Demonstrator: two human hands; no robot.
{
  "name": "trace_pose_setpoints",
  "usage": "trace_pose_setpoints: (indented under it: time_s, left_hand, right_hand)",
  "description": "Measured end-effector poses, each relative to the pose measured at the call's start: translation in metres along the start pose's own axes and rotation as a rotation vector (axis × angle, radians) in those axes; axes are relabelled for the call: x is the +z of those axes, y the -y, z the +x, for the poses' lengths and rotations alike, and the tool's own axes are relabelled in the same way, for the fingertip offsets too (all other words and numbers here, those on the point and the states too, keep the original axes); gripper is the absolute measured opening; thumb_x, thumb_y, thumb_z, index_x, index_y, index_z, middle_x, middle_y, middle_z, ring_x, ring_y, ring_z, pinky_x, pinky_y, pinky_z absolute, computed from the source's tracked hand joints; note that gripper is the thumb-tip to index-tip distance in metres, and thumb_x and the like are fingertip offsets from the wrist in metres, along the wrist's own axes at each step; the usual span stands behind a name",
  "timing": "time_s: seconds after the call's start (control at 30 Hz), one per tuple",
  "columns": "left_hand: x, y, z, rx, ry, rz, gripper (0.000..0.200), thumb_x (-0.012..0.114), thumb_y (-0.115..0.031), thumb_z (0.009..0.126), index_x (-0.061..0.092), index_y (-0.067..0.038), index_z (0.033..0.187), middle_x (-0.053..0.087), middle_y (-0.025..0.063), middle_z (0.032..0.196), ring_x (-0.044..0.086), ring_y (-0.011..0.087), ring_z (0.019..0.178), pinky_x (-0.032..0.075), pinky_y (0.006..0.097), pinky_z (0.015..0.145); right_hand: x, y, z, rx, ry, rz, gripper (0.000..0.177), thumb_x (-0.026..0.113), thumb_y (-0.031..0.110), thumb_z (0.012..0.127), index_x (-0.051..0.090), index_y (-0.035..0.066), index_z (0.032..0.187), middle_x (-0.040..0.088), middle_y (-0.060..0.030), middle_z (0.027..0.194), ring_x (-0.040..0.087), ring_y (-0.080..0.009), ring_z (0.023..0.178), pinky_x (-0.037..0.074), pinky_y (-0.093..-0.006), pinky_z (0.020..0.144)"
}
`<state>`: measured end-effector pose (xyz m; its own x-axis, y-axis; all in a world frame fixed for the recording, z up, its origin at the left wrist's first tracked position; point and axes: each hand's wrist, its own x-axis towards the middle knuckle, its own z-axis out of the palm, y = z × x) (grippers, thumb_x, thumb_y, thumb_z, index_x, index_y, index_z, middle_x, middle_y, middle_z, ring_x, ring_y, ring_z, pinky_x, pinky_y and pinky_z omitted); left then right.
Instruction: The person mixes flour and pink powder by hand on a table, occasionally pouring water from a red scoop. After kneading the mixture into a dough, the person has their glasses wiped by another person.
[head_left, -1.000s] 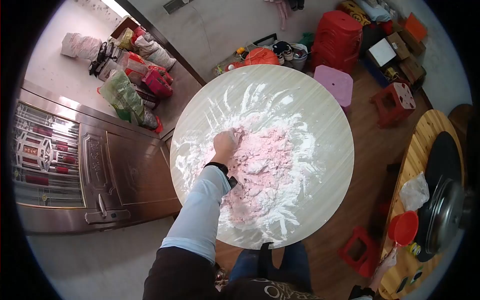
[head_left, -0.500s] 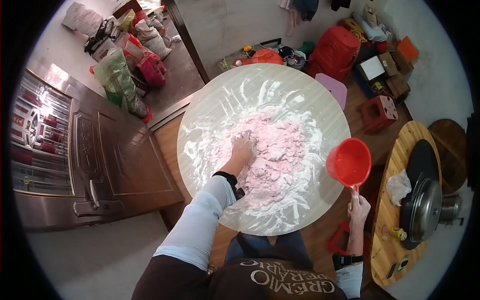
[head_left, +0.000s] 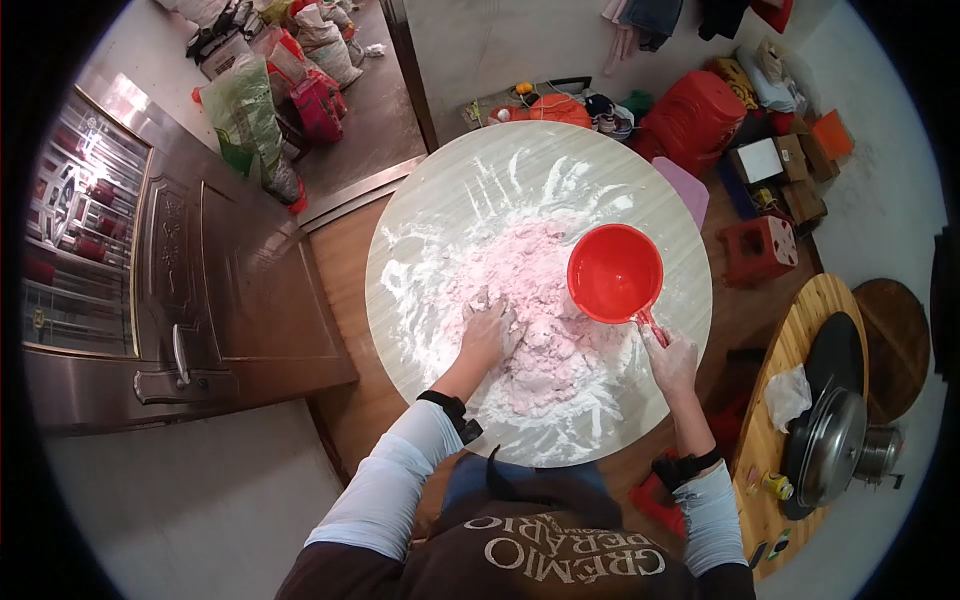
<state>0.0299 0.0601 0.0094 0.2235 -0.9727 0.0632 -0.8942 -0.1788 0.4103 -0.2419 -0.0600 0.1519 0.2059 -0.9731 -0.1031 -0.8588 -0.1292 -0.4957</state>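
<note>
My left hand (head_left: 488, 335) rests in a heap of crumbly pink dough (head_left: 535, 350), its floury fingers spread apart. Loose white flour (head_left: 590, 408) surrounds the heap on the round pale table (head_left: 662, 205). By its handle, my right hand (head_left: 673, 362) grips a red plastic water dipper (head_left: 615, 275), held above the right part of the dough with its opening facing up. A little clear liquid seems to lie in the bottom of the dipper.
At the right, an oval wooden table (head_left: 757, 425) bears a lidded metal pan (head_left: 835, 445), a plastic bag (head_left: 788, 397) and a yellow can (head_left: 777, 486). A red stool (head_left: 757, 250) stands beyond it. A brown door (head_left: 265, 290) is at the left.
My right hand has brought the red dipper leftward from beside the table to above the dough. My left hand stays in the dough; the view has shifted slightly.
</note>
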Motion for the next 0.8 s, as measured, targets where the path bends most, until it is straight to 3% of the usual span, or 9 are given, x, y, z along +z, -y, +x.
trace_pose_setpoints:
  time_s: [0.17,0.23,0.67,0.77,0.8]
  left_hand:
    - [-0.001,-0.001,-0.005,-0.068,-0.020,0.068,0.042,0.053,-0.044,0.088,0.069,-0.009,0.106,0.056,0.0132,0.126,0.033,0.0401,0.131,0.027,0.0647,0.099]
    - [-0.001,0.002,0.001,-0.105,0.070,0.046,0.044,0.054,-0.047,0.086,0.068,-0.012,0.109,0.051,0.0128,0.133,0.031,0.0398,0.133,0.026,0.0627,0.101]
    - [0.016,0.029,0.006,-0.094,0.030,-0.136,0.040,0.057,-0.045,0.082,0.069,-0.013,0.104,0.039,0.0103,0.143,0.032,0.0439,0.129,0.029,0.0598,0.099]
    - [0.018,0.028,0.005,-0.049,-0.021,-0.158,0.039,0.057,-0.044,0.083,0.069,-0.012,0.103,0.038,0.0103,0.144,0.031,0.0451,0.130,0.029,0.0586,0.101]
    - [0.015,0.026,0.005,-0.072,0.009,-0.155,0.039,0.057,-0.043,0.083,0.070,-0.012,0.102,0.039,0.0107,0.144,0.029,0.0422,0.133,0.024,0.0575,0.105]
  right_hand:
    - [0.005,0.009,0.022,-0.176,0.038,-0.108,0.044,0.064,0.044,0.084,0.067,0.000,0.083,0.063,-0.0237,0.068,0.063,-0.0408,0.067,0.048,-0.0476,0.062]
    - [0.006,0.015,0.028,-0.192,0.072,-0.138,0.045,0.063,0.045,0.084,0.066,0.000,0.082,0.062,-0.0245,0.069,0.063,-0.0416,0.067,0.048,-0.0484,0.062]
    - [0.002,0.011,0.034,-0.303,0.082,-0.238,0.045,0.061,0.047,0.086,0.064,0.002,0.080,0.062,-0.0236,0.066,0.063,-0.0412,0.064,0.049,-0.0486,0.060]
    - [-0.003,0.004,0.031,-0.310,0.028,-0.268,0.044,0.062,0.047,0.086,0.064,0.003,0.080,0.062,-0.0230,0.066,0.063,-0.0405,0.063,0.049,-0.0485,0.060]
    - [-0.006,0.005,0.030,-0.307,0.026,-0.270,0.044,0.062,0.047,0.086,0.064,0.003,0.080,0.062,-0.0230,0.066,0.063,-0.0405,0.063,0.049,-0.0485,0.060]
